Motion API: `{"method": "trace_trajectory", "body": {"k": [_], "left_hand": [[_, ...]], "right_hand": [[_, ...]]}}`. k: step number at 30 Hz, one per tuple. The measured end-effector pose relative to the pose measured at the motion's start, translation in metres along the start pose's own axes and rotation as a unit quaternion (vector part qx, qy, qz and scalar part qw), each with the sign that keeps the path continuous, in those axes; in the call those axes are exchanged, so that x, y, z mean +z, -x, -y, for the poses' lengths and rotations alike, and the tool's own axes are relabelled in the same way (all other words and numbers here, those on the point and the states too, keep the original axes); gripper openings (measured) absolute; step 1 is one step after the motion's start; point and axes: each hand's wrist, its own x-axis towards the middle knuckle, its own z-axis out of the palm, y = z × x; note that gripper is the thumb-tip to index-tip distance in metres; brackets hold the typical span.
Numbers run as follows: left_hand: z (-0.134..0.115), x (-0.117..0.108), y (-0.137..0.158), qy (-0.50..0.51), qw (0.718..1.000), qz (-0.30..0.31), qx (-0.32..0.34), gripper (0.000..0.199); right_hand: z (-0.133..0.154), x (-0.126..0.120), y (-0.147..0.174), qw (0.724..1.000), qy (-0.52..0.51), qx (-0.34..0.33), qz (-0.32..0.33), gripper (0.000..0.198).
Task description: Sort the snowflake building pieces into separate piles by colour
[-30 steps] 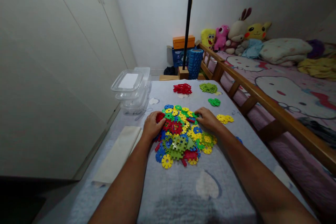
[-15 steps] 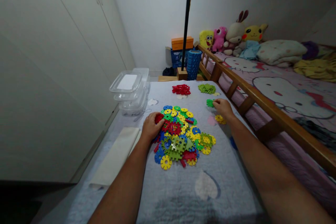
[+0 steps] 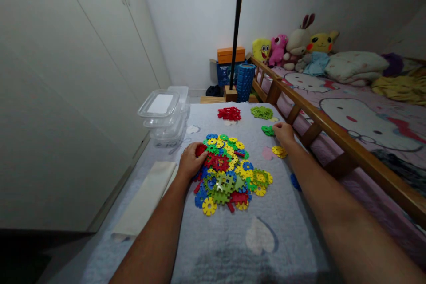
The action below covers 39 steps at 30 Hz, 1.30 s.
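A mixed heap of plastic interlocking building pieces [image 3: 229,164], flower-shaped discs and toothed squares in red, yellow, blue and green, covers the middle of the table. At its left edge my left hand [image 3: 192,159] has its fingers closed around a red piece [image 3: 200,150]. My right hand [image 3: 284,133] is to the right of the heap, thumb and fingers pinched at the edge of green discs [image 3: 267,130] that overlap on the cloth. Its fingertips partly hide the outermost disc. Just below that hand lie yellow discs [image 3: 278,151], and blue discs [image 3: 295,182] sit beside the forearm.
Farther back are a red pile [image 3: 229,113] and a light-green pile [image 3: 262,112]. Clear plastic boxes [image 3: 163,115] are stacked at the left, behind a folded cream cloth [image 3: 146,199]. A wooden bed rail [image 3: 319,124] runs along the right. Beyond the table rises a black pole [image 3: 236,31].
My right hand has shifted slightly right, and the green discs now lie flatter and spread a little wider beneath its fingertips. My left hand stays at the heap's edge.
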Motion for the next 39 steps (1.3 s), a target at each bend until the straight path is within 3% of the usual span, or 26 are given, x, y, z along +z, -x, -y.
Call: {"method": "trace_trajectory", "body": {"k": [5, 9, 11, 14, 18, 25, 29, 32, 36, 39], "left_hand": [[0.0, 0.0, 0.0, -0.002, 1.0, -0.004, 0.005, 0.027], [-0.001, 0.0, 0.0, -0.004, 1.0, -0.002, 0.005, 0.028], [-0.002, 0.0, 0.001, -0.007, 1.0, -0.005, 0.01, 0.027], [-0.004, -0.001, 0.003, -0.014, 0.999, -0.007, 0.029, 0.027], [-0.01, -0.002, 0.007, -0.03, 0.998, 0.016, 0.043, 0.033], [-0.017, -0.003, 0.012, -0.018, 0.999, 0.019, 0.033, 0.041], [-0.015, -0.002, 0.013, 0.022, 0.999, -0.027, 0.017, 0.038], [-0.016, -0.003, 0.015, -0.012, 0.997, -0.071, 0.036, 0.036], [-0.025, -0.005, 0.017, -0.071, 0.991, -0.084, 0.08, 0.03], [-0.033, -0.007, 0.016, -0.089, 0.991, -0.06, 0.079, 0.028]], "right_hand": [[0.022, -0.018, 0.034, 0.995, -0.089, 0.031, -0.011, 0.017], [0.046, -0.026, 0.082, 0.985, -0.125, -0.044, 0.111, 0.019], [0.054, -0.023, 0.108, 0.977, -0.114, -0.095, 0.155, 0.023], [0.059, -0.01, 0.142, 0.969, -0.096, -0.159, 0.164, 0.033], [0.062, 0.009, 0.168, 0.969, -0.055, -0.181, 0.158, 0.041], [0.082, 0.024, 0.169, 0.965, -0.138, -0.18, 0.129, 0.042], [0.093, 0.029, 0.166, 0.949, -0.237, -0.183, 0.097, 0.036], [0.092, 0.026, 0.165, 0.944, -0.279, -0.163, 0.063, 0.03], [0.08, 0.015, 0.162, 0.951, -0.256, -0.166, 0.049, 0.027], [0.072, 0.011, 0.161, 0.962, -0.212, -0.171, 0.039, 0.027]]}}
